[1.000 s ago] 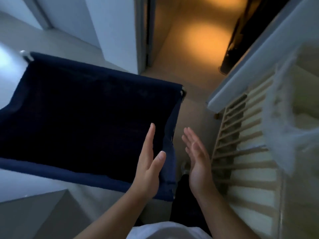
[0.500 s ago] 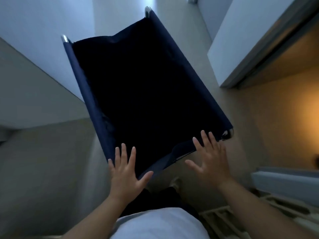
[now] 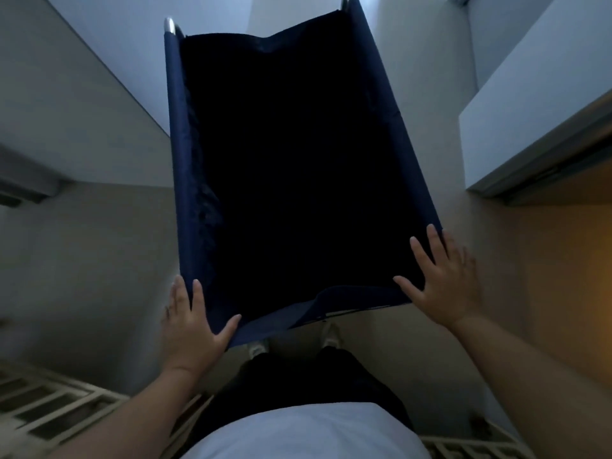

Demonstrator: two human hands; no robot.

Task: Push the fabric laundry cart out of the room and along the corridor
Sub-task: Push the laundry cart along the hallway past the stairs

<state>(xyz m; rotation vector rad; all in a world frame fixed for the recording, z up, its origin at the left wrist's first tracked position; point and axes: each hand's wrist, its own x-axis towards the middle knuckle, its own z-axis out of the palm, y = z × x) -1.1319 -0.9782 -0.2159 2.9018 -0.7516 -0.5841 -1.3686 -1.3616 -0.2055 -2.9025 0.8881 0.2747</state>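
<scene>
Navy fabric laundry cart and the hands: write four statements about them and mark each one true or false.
1. The left hand and right hand touch the near corners of the navy fabric laundry cart. True.
2. The left hand is a clenched fist. False: its fingers lie straight.
3. White towels fill the cart. False: its inside shows only dark.
4. Warm orange-lit floor lies right of the cart. True.

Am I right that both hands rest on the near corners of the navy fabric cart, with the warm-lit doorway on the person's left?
Not quite: the head view shows the warm-lit doorway on the person's right. The left hand and right hand do rest on the near corners of the navy fabric cart.
</scene>
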